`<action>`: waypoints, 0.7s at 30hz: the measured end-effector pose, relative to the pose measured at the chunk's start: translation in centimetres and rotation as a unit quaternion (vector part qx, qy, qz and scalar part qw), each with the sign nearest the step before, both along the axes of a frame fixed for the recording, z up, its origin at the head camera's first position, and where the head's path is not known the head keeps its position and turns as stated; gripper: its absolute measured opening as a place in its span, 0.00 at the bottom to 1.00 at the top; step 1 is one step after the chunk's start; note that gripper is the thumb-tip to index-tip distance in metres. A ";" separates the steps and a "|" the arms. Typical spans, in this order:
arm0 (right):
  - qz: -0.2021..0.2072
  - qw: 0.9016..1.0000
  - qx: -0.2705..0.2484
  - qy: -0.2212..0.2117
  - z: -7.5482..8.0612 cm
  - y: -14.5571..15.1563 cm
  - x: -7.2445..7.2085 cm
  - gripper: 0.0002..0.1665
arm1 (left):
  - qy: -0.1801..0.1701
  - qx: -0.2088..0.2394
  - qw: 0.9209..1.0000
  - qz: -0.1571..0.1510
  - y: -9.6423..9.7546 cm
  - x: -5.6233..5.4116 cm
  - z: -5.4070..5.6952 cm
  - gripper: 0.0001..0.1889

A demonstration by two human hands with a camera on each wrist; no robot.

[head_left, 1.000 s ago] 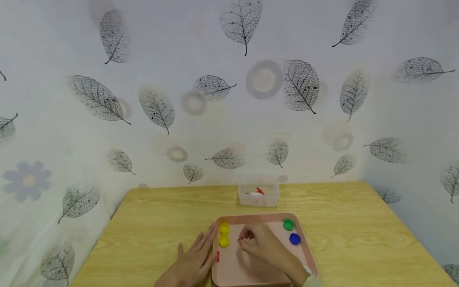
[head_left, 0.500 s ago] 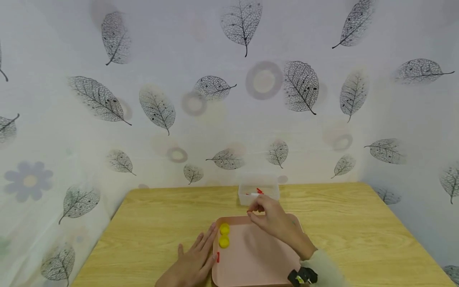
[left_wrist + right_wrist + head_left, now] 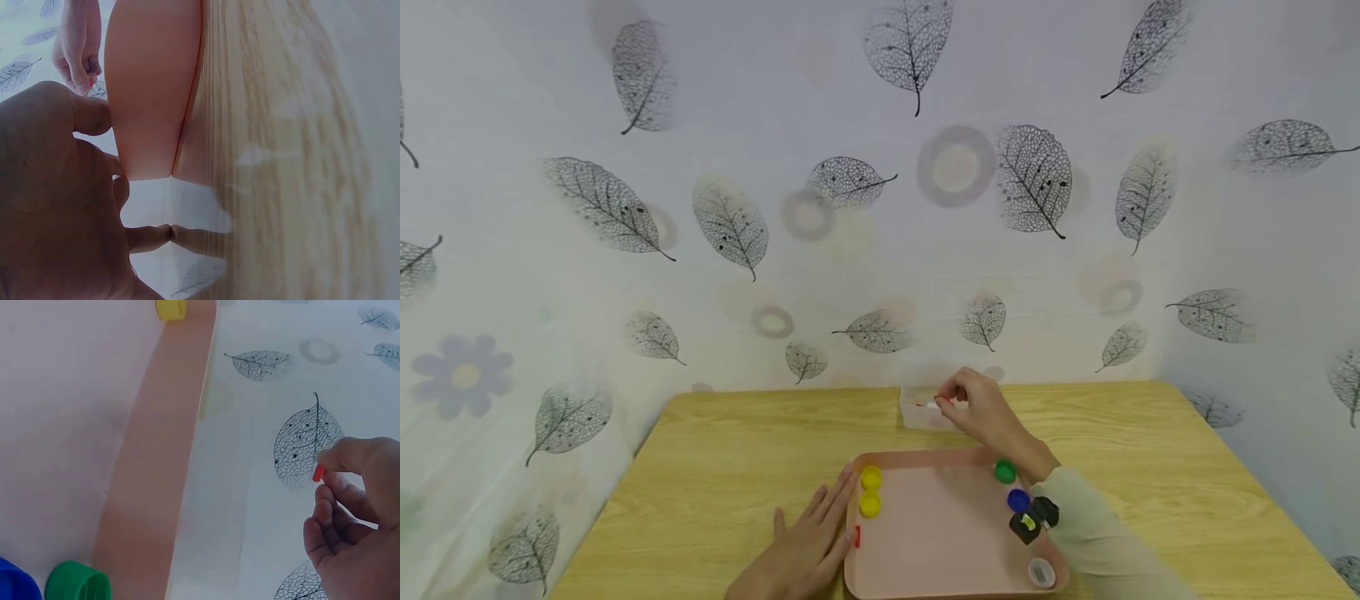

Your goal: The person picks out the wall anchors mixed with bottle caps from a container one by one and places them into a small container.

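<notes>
My right hand point(image 3: 988, 412) is over the near right part of a translucent plastic box point(image 3: 916, 415) at the back of the table. Between thumb and forefinger it pinches a small red stick-like piece point(image 3: 319, 473), mostly covered by the fingers. Several red and white pieces lie in the box, partly hidden by that hand. My left hand point(image 3: 805, 546) rests along the left side of a pink tray point(image 3: 947, 533), fingers extended and fingertips at its wall. Another red piece point(image 3: 857, 536) lies just inside that side, near the left thumb.
Two yellow bottle caps point(image 3: 870, 492) are at the tray's left. Along its right side sit a green cap point(image 3: 1005, 472), a blue cap point(image 3: 1018, 500) and a round white piece point(image 3: 1041, 572). A leaf-patterned curtain point(image 3: 880, 250) hangs behind the wooden table point(image 3: 760, 450).
My right hand has moved from over the tray, forward to the box, with the red piece pinched throughout. The left hand has stayed at the tray's side.
</notes>
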State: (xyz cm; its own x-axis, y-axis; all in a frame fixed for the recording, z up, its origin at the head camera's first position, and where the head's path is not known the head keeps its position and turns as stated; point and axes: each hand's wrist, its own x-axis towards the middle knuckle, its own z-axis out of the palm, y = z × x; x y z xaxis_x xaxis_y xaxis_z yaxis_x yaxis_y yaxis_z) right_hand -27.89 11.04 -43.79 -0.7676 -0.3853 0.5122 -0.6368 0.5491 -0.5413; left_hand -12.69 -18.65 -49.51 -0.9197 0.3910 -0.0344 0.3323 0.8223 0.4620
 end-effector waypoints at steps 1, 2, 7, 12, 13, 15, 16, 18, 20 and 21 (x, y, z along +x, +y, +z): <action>0.000 1.000 0.000 0.002 -0.1 0.1 -0.4 0.05 | -0.001 0.000 1.000 0.000 0.0 0.0 0.0 0.34; -0.001 1.000 0.000 0.001 -0.1 0.1 -0.7 0.05 | -0.002 0.000 1.000 0.000 0.0 0.0 -0.1 0.34; -0.021 1.000 0.000 -0.021 -0.5 0.2 -2.2 0.03 | -0.009 -0.003 1.000 0.002 0.0 -0.1 -0.2 0.35; -0.039 0.999 0.001 -0.038 -1.1 0.2 -3.7 0.02 | -0.007 -0.005 1.000 0.006 0.0 -0.1 -0.3 0.35; -0.041 0.998 0.002 -0.041 -1.2 0.1 -4.0 0.03 | -0.006 -0.004 1.000 0.005 0.0 -0.1 -0.3 0.35; -0.045 0.998 0.005 -0.051 -1.5 0.1 -4.6 0.03 | -0.005 -0.003 1.000 0.004 0.0 -0.1 -0.3 0.35; -0.043 0.998 0.008 -0.055 -1.7 0.0 -4.8 0.03 | -0.006 -0.002 1.000 0.004 0.1 -0.1 -0.2 0.35; -0.040 0.997 0.014 -0.064 -1.9 0.0 -5.2 0.03 | -0.008 -0.002 1.000 0.004 0.1 -0.1 -0.1 0.35; -0.039 0.997 0.022 -0.064 -2.1 -0.1 -5.5 0.03 | -0.010 -0.004 1.000 0.003 0.2 -0.1 -0.1 0.35; -0.038 0.997 0.024 -0.065 -2.2 -0.1 -5.7 0.03 | -0.010 -0.005 1.000 0.002 0.2 -0.1 -0.1 0.35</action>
State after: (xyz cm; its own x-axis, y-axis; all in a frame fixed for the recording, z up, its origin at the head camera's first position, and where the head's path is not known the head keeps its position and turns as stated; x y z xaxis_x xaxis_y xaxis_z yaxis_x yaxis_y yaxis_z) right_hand -33.57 10.95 -45.95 -0.8540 -0.3456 0.3889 -0.5190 0.6200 -0.5885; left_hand -12.82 -18.46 -49.58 -0.9206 0.3863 -0.0566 0.3193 0.8284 0.4602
